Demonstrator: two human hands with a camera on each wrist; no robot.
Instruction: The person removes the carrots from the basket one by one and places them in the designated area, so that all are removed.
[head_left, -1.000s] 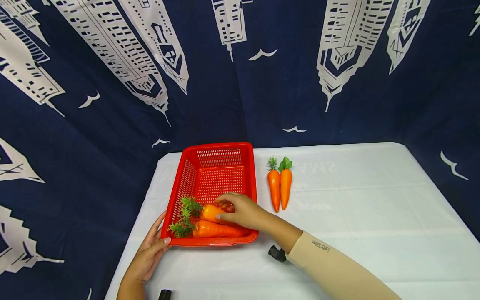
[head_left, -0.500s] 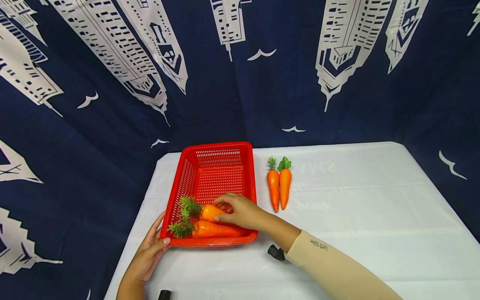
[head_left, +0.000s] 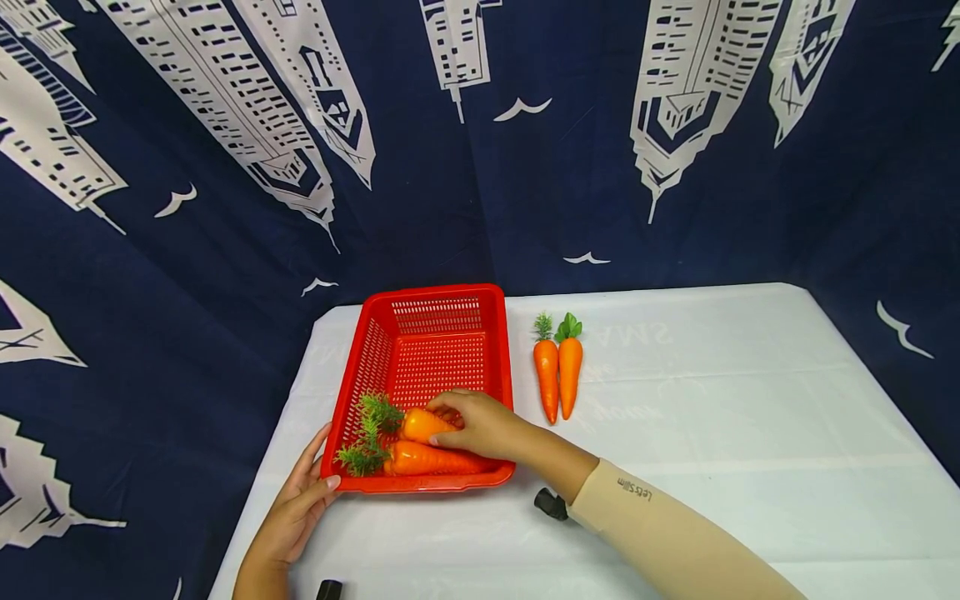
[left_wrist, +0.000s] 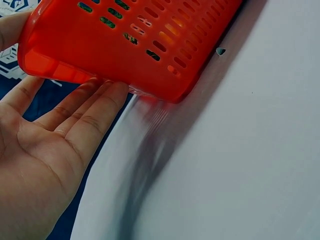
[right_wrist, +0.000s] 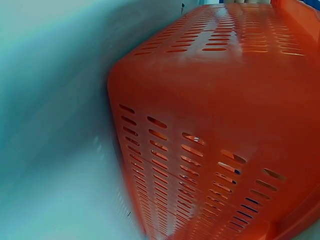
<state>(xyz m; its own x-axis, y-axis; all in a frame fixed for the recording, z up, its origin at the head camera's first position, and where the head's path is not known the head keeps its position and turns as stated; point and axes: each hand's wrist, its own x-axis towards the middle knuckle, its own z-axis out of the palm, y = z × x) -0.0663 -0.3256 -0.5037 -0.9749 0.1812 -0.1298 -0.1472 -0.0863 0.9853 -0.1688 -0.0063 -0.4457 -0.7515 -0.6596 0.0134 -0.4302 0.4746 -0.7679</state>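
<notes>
A red plastic basket [head_left: 442, 358] with slotted walls stands on the left part of the table. My left hand [head_left: 296, 500] grips its near left corner, thumb over the rim and fingers along the outside; the left wrist view shows those fingers [left_wrist: 95, 117] against the basket's wall [left_wrist: 150, 60]. Two orange carrots with feathery green tops lie side by side at the near end inside. Reaching over the right rim, my right hand [head_left: 480, 425] holds the upper carrot [head_left: 422, 425], covering its tapered end. The lower carrot [head_left: 435, 458] lies along the near wall.
Two more carrots, a redder one [head_left: 547, 379] and a leafy-topped one [head_left: 570, 375], lie right of the basket on the white-covered table [head_left: 712, 400]. Small black objects [head_left: 551, 504] sit near my right forearm and at the near edge. A navy printed curtain [head_left: 555, 192] hangs behind.
</notes>
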